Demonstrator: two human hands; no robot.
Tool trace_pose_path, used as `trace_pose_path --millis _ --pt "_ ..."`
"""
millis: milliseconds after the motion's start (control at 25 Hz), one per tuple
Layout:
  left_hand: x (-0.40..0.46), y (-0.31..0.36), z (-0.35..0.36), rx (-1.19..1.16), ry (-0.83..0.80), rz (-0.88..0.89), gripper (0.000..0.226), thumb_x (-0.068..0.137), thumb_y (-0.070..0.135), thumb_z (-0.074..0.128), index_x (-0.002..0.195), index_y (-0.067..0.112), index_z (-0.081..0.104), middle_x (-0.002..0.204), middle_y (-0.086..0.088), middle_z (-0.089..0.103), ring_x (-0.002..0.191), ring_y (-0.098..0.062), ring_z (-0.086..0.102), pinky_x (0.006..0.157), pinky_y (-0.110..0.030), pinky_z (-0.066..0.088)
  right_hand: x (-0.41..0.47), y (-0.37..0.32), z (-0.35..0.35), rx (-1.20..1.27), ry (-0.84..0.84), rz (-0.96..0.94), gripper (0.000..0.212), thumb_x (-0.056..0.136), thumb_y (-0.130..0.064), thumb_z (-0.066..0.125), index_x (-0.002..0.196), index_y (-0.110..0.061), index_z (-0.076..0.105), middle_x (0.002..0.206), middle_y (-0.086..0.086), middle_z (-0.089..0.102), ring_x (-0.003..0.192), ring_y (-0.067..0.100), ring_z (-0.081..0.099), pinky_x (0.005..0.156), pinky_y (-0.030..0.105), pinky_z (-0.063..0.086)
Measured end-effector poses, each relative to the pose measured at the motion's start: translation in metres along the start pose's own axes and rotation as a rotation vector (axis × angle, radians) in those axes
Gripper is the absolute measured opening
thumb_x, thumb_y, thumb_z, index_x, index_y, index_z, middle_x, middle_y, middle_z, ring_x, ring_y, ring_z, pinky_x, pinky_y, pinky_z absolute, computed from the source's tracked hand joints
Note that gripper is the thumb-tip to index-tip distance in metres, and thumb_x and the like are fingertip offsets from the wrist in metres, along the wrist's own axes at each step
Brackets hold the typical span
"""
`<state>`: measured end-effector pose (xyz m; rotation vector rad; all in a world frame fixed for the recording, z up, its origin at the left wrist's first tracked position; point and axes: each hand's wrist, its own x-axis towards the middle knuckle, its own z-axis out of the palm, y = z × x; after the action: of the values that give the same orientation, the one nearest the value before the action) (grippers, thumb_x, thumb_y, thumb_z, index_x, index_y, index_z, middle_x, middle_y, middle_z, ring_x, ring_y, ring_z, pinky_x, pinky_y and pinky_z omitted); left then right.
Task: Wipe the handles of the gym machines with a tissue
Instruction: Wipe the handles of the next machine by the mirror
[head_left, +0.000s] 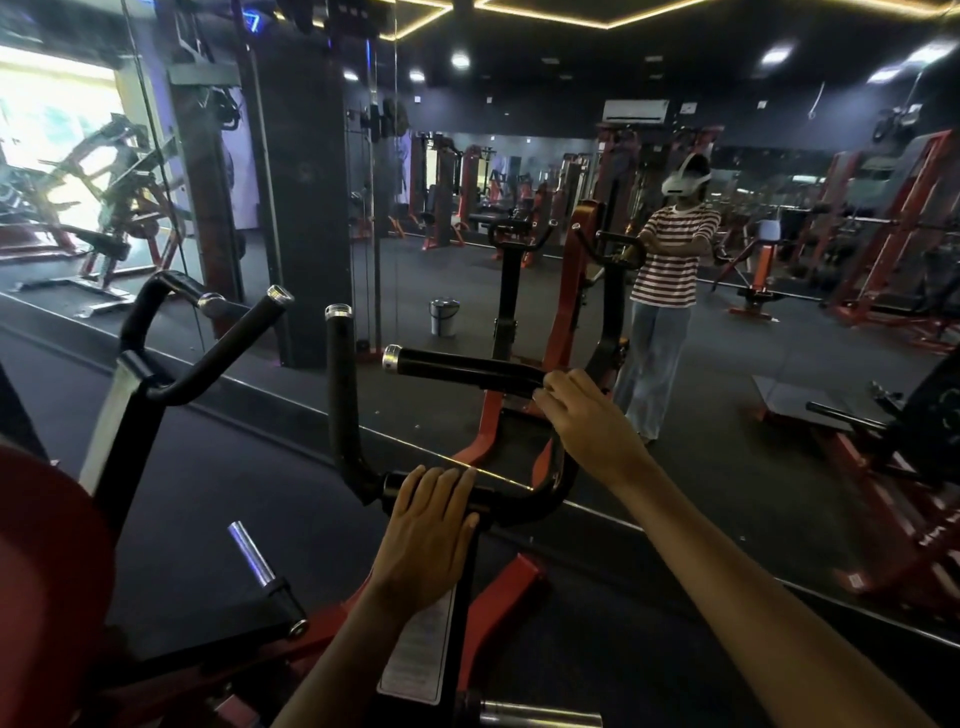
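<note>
left hand (428, 525) flat on lower bar (498, 500) | right hand (584, 415) curled round top handle (462, 370) | tissue unseen | risk: bare-skin wiping, handle swings

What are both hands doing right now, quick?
Left hand: open, fingers lying flat on the lower black bar.
Right hand: curled around the upper black handle; no tissue can be seen.

upright handle (340, 384) left, mirror (727, 322) blocking ahead
</note>
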<state>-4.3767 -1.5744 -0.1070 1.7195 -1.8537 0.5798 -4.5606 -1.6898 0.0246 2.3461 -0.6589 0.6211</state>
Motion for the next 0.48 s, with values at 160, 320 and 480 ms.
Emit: trace_pose_path --millis 160,320,480 --pt "0.0 0.0 -0.002 0.006 -0.008 0.006 0.048 0.098 0.034 0.026 0.134 0.01 0.047 0.127 -0.004 0.055 0.12 -0.022 0.05 0.111 -0.041 0.024 0.03 -0.004 -0.005 -0.186 -0.119 -0.297 0.027 0.072 -0.008 0.076 0.098 -0.006 0.068 0.105 0.008 0.062 0.091 0.018 0.057 0.076 0.026 0.052" --pt "0.0 0.0 -0.003 0.017 -0.021 0.005 0.046 0.098 0.033 0.03 0.135 0.01 0.046 0.128 -0.003 0.054 0.121 -0.021 0.049 0.112 -0.041 0.023 0.035 -0.008 -0.01 -0.388 -0.24 -0.382 0.013 0.07 -0.008 0.075 0.081 -0.006 0.07 0.102 0.007 0.061 0.082 0.018 0.051 0.06 0.027 0.043" --pt "0.001 0.001 -0.003 0.015 -0.011 0.005 0.046 0.097 0.033 0.031 0.133 0.01 0.048 0.126 -0.003 0.055 0.12 -0.02 0.049 0.113 -0.039 0.022 0.023 -0.027 -0.02 -0.406 -0.391 -0.26 0.008 0.071 -0.006 0.073 0.075 -0.005 0.067 0.09 0.007 0.059 0.083 0.021 0.052 0.065 0.029 0.044"
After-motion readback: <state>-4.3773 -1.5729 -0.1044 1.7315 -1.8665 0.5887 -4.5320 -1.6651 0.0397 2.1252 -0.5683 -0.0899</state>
